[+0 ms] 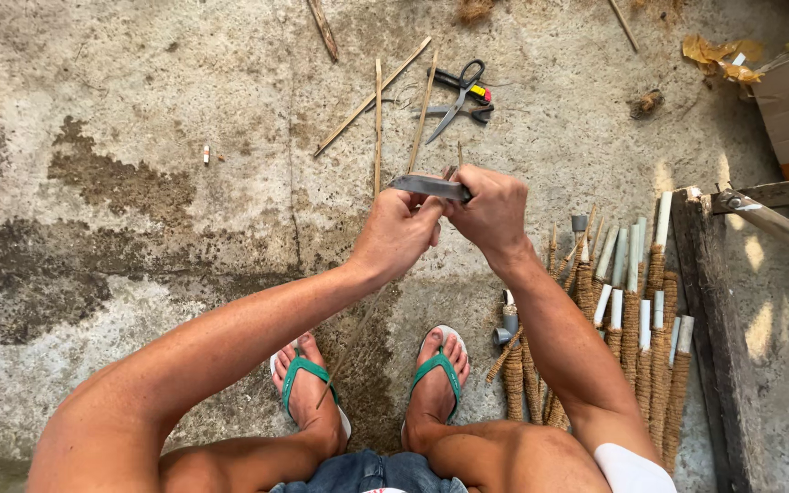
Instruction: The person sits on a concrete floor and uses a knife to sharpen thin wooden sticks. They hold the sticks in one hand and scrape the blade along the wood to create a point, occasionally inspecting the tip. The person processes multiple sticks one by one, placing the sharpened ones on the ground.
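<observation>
I see my right hand (493,212) closed around the handle of a flat grey-bladed knife (429,187), its blade pointing left over my left hand (396,233), which pinches a thin pale bamboo sliver (351,340) running down toward my green flip-flops (308,372). I judge this as the shaving step. The next stroke calls for a steady blade angle, clear of the thumb. Coir-wrapped stakes (636,329) lie right; black-handled scissors (460,91) rest on the concrete floor (139,110).
</observation>
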